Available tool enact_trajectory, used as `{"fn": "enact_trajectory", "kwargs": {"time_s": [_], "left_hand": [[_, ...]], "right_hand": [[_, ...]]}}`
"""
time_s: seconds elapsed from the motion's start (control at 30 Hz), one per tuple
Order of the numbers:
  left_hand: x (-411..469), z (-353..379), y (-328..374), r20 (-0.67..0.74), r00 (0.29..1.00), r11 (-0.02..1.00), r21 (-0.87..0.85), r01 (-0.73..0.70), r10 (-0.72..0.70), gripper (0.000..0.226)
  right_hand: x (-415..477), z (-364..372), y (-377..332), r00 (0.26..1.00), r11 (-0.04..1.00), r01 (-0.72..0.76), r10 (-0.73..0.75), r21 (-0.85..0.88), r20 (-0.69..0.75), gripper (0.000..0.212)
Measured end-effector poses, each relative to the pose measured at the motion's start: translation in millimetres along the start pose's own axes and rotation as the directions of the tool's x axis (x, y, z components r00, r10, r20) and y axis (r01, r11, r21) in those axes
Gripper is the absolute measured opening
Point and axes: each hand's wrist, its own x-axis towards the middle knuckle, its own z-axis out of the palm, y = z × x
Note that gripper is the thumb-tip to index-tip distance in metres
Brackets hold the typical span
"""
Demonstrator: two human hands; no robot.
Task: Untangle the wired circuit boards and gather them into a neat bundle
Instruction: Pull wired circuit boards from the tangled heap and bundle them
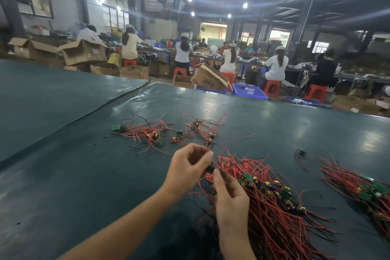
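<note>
A loose tangle of small green circuit boards with red and black wires lies spread on the dark green table beyond my hands. My left hand is raised above the table and pinches a thin red wire that runs up and to the right. Just below it, my right hand pinches a small dark part at that wire's lower end. Right of that hand lies a big gathered bundle of wired boards, wires fanned out toward me.
A second bundle of wired boards lies at the right edge, with a single stray board and wire near it. The table's far edge has blue crates and cardboard boxes behind it. Several people sit at benches farther back.
</note>
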Motion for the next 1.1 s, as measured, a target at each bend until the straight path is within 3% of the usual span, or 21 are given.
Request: {"fn": "enact_trajectory", "kwargs": {"time_s": [0.17,0.5,0.6,0.8,0.93,1.1], "left_hand": [[-26.5,-1.7,-12.2,-0.058,0.996,0.988,-0.141,0.062,-0.071,0.012],[-44.0,-16.8,-14.8,-0.111,0.981,0.962,-0.243,0.127,-0.157,0.02],[-40.5,-17.0,-12.6,-0.138,0.953,0.901,-0.386,0.2,-0.271,0.021],[-44.6,-10.1,-10.4,-0.039,0.921,0.768,-0.566,0.299,-0.387,0.02],[-45.2,-11.5,-9.5,-0.068,0.942,0.862,-0.429,0.27,-0.329,0.026],[-46.6,-13.0,-7.1,-0.135,0.975,0.967,-0.211,0.144,-0.174,0.027]], "right_hand": [[-4.3,2.8,-2.2,0.991,0.986,0.12,-0.112,-0.117,0.074,0.021],[-7.8,0.6,-2.5,0.992,0.977,0.111,-0.096,-0.183,0.087,0.027],[-5.6,-0.3,-0.3,0.995,0.983,0.097,-0.091,-0.155,0.047,0.028],[-4.0,-2.4,1.2,0.999,0.996,0.054,-0.054,-0.068,0.004,0.024],[0.3,-4.7,3.1,1.0,1.0,0.025,-0.026,-0.017,-0.01,0.029],[-3.1,-4.1,5.0,0.994,0.988,0.095,-0.088,-0.122,0.063,0.031]]}}
